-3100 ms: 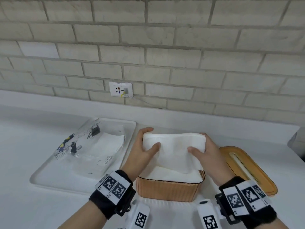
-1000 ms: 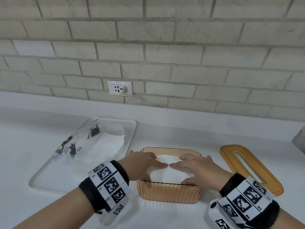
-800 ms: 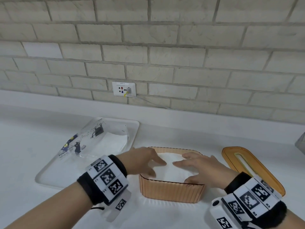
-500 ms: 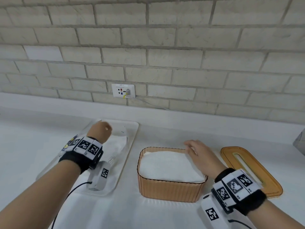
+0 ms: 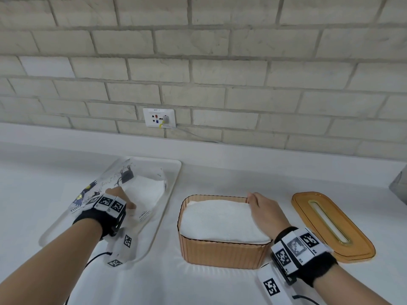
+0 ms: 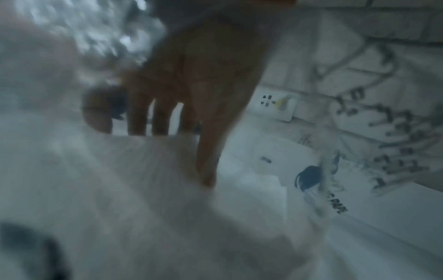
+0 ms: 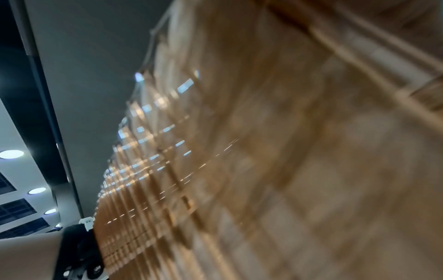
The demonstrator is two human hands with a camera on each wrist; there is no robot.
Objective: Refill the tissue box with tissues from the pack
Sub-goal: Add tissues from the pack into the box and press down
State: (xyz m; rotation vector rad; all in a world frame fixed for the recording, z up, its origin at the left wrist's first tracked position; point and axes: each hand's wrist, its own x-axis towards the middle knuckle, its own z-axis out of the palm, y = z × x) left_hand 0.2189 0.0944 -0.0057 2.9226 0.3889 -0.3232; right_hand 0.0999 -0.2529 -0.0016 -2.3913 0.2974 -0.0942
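The orange ribbed tissue box [image 5: 222, 252] stands open on the counter, filled to its rim with white tissues [image 5: 220, 219]. My right hand [image 5: 259, 205] rests on its far right corner, fingers lying over the rim onto the tissues. The right wrist view shows only the blurred box wall [image 7: 263, 151]. The clear printed tissue pack [image 5: 99, 190] lies on a white tray [image 5: 170, 183] at the left, with more tissues [image 5: 147, 192] inside. My left hand [image 5: 117, 195] reaches into the pack. In the blurred left wrist view the fingers [image 6: 165, 113] point straight, tips hidden behind the tissue stack [image 6: 143, 189].
The box's orange lid [image 5: 356, 241] with its slot lies flat on the counter right of the box. A wall socket [image 5: 159, 117] with a plugged cable sits on the brick wall behind. A grey object [image 5: 399, 188] shows at the right edge.
Both hands first pressed the tissues down into the box. Since then the left hand went left to the tray and has now dropped into the pack; the right stays at the box's corner.
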